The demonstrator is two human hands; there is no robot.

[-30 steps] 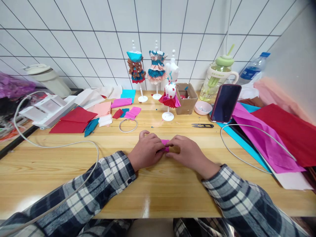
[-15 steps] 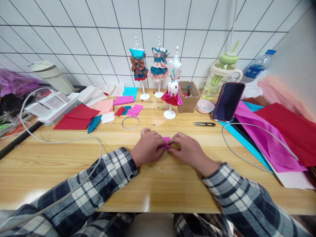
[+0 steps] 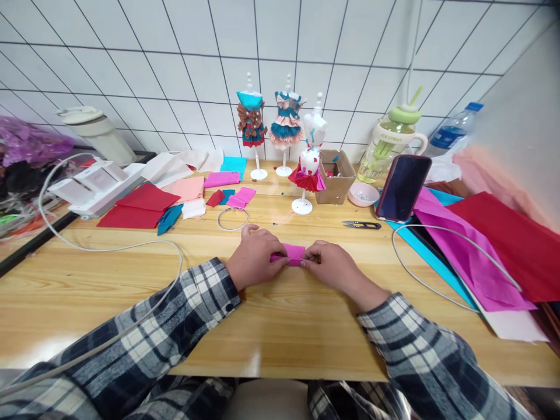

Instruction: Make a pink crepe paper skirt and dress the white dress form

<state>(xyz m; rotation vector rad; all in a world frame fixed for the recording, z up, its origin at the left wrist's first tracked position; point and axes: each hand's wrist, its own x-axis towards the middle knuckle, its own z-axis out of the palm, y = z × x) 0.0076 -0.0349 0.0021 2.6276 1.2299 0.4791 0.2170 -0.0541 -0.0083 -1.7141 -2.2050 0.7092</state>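
Observation:
A small piece of magenta paper is stretched between my two hands, low over the wooden table. My left hand pinches its left end between thumb and fingers. The right end is pinched by my right hand. Beyond my left hand lies a thin metal ring. Three small dress forms stand at the back: one in turquoise and brown, one in teal and peach ruffles, and a nearer one with a red and magenta skirt.
Paper pieces, one red, and a power strip lie left. A cardboard box, pink dish, black snips, upright phone and green-lidded bottle stand or lie right. A cable crosses my left sleeve.
My hands have moved slightly apart, and more of the magenta paper shows flat between them. The head view has shifted a little.

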